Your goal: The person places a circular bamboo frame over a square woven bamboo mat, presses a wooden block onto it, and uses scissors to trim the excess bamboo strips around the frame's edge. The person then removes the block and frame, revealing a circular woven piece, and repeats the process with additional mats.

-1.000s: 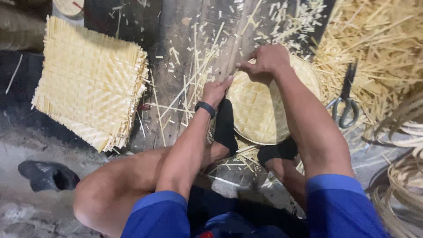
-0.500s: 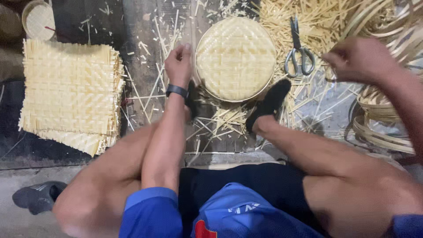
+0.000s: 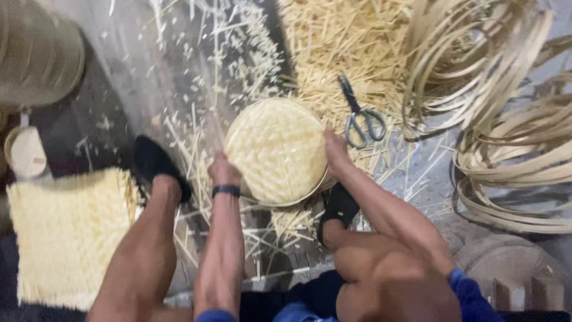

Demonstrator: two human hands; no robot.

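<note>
Nearest the camera: two bare knees and blue sleeves, the person seated on the floor [image 3: 119,101] with legs apart. Dark slippers, one on each foot: left slipper [image 3: 156,162], right slipper [image 3: 338,210].

Near left: a stack of square woven mats [image 3: 68,235], pale yellow, lying flat just beside the left leg.

Between the feet: a round woven tray [image 3: 277,149], rimmed with a thin hoop, resting on the floor among scattered splints. The left hand [image 3: 223,170] lies against its left edge, a dark wristband [image 3: 226,190] on the wrist; the fingers curl onto the rim, though motion blur makes it hard to say how firmly they grip. The right hand [image 3: 335,149] presses against the tray's right edge, fingers folded around the rim and out of clear sight.

Just right of the tray, beyond the right hand: scissors [image 3: 359,116] with grey handles, lying on a heap of straw-coloured offcuts [image 3: 333,48].

Far right: loose coils of bamboo strip [image 3: 512,137], several hoops overlapping, well apart from the tray.

Far left: a large round basket side [image 3: 36,53], and below it a small round lid-like disc [image 3: 25,154].
</note>
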